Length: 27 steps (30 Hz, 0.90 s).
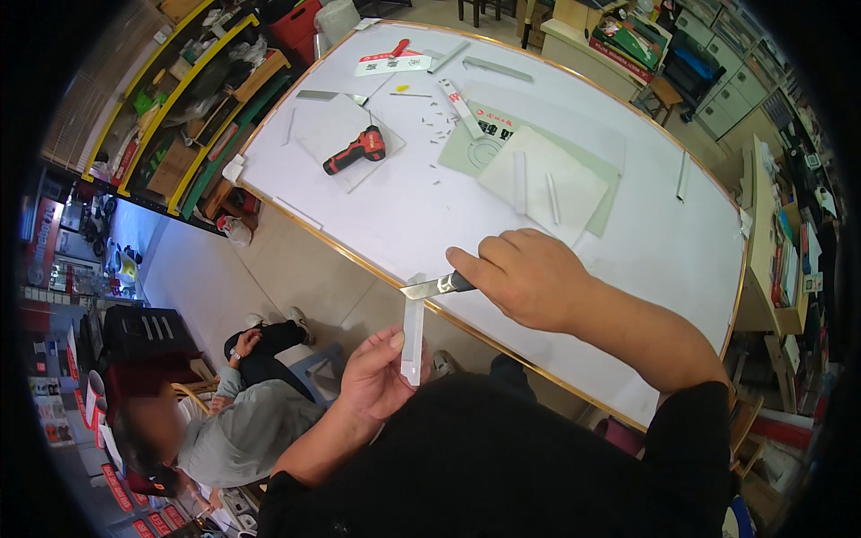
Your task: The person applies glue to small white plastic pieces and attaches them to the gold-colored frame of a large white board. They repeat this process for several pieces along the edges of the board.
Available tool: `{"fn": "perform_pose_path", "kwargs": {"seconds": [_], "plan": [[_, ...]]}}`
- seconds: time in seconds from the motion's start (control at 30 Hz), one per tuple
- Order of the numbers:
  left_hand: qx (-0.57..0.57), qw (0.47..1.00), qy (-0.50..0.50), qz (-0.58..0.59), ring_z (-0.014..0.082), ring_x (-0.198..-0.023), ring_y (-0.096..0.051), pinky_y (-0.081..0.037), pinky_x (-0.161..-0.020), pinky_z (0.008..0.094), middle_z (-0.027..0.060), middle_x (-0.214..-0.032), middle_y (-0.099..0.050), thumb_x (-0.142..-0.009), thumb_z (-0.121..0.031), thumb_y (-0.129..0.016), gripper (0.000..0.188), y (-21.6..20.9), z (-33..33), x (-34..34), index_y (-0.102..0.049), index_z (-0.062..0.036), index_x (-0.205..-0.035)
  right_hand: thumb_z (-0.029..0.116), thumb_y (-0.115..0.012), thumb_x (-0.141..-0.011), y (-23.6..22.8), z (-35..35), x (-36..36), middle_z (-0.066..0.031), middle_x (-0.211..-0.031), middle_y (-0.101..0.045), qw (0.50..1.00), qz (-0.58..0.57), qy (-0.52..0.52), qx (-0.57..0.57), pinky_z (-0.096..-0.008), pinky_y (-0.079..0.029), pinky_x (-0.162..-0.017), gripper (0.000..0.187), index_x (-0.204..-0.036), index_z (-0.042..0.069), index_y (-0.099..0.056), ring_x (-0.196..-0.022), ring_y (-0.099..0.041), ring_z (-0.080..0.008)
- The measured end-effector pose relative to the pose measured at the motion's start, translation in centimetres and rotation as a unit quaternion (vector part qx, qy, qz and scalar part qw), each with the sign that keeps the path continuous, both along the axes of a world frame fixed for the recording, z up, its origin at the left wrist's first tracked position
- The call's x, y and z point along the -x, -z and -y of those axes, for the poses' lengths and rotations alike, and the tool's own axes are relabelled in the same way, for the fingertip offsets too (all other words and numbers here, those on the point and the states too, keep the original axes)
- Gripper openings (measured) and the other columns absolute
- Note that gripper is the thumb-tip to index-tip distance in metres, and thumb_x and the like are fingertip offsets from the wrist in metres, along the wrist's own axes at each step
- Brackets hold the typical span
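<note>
L hand (pixel 377 381) is closed round the lower end of a narrow white strip (pixel 413 334), thumb on its front face, holding it upright just off the near edge of the big white table (pixel 664 242). R hand (pixel 529 276) is fisted tight on the dark handle of a utility knife (pixel 437 287); its metal blade points left and meets the strip's top end. Both hands sit above the table's gold-trimmed rim, strip partly over the floor gap. Further back on the table, well apart from the hands: a red and black cordless drill (pixel 356 150) lying on a pale sheet w/ small white offcuts scattered nearby, a green cutting mat (pixel 475 143) w/ a white panel (pixel 547 179) over its right part, and a few long thin strips. Lower left, another person (pixel 242 421) in a grey top sits on a low stool on the tiled floor, hand near their knee. Shelving w/ yellow frames (pixel 188 81) stands at upper left, cabinets and cluttered shelves along the right.
</note>
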State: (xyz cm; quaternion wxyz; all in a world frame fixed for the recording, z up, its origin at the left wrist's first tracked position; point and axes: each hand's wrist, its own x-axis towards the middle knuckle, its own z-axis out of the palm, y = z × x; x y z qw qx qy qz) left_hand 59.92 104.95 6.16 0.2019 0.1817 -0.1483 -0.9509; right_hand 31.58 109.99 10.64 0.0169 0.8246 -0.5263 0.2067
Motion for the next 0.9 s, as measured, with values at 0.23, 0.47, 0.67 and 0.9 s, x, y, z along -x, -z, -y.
{"fn": "perform_pose_path", "kwargs": {"seconds": [0.23, 0.47, 0.67, 0.9], "plan": [[0.063, 0.99, -0.003, 0.124, 0.0197, -0.073, -0.054, -0.047, -0.061, 0.0314, 0.0085, -0.086, -0.057, -0.1, -0.021, -0.07, 0.024, -0.4, -0.7, -0.4, -0.063, 0.0011, -0.106, 0.01, -0.063, -0.093, 0.0, 1.7, 3.7, -0.011, -0.093, -0.062, 0.987, -0.013, 0.107, -0.116, -0.0463, -0.052, -0.076, 0.042, -0.135, 0.012, -0.061, -0.086, -0.065, -0.0337], [-0.01, 1.0, 0.021, 0.007, 0.0188, -0.073, -0.056, -0.047, -0.063, 0.0307, 0.0105, -0.084, -0.062, -0.102, -0.02, -0.067, 0.025, 0.9, -0.2, -0.5, -0.066, 0.004, -0.108, 0.009, -0.074, -0.087, -0.3, -1.0, 2.0, -0.0118, -0.092, -0.062, 0.991, 0.086, 0.057, -0.083, -0.0447, -0.052, -0.073, 0.051, -0.136, 0.012, -0.061, -0.084, -0.064, -0.0346], [0.008, 1.0, 0.008, 0.009, 0.0201, -0.079, -0.064, -0.053, -0.07, 0.0323, 0.0112, -0.091, -0.069, -0.103, -0.019, -0.065, 0.023, 1.2, -0.1, -0.3, -0.067, 0.0032, -0.112, 0.016, -0.065, -0.096, 1.1, -2.0, 2.4, -0.0166, -0.097, -0.066, 0.965, 0.158, 0.149, -0.147, -0.0471, -0.053, -0.079, 0.034, -0.128, 0.006, -0.063, -0.088, -0.065, -0.038], [0.106, 0.985, -0.093, 0.102, 0.0208, -0.093, -0.073, -0.06, -0.085, 0.0365, 0.0111, -0.105, -0.076, -0.106, -0.013, -0.062, 0.019, 3.1, 0.3, 0.6, -0.069, -0.0004, -0.117, 0.018, -0.063, -0.093, 15.5, -8.4, 2.2, -0.0225, -0.099, -0.065, 0.883, 0.239, 0.293, -0.277, -0.052, -0.052, -0.083, 0.025, -0.112, 0.003, -0.064, -0.094, -0.064, -0.0429]]}}
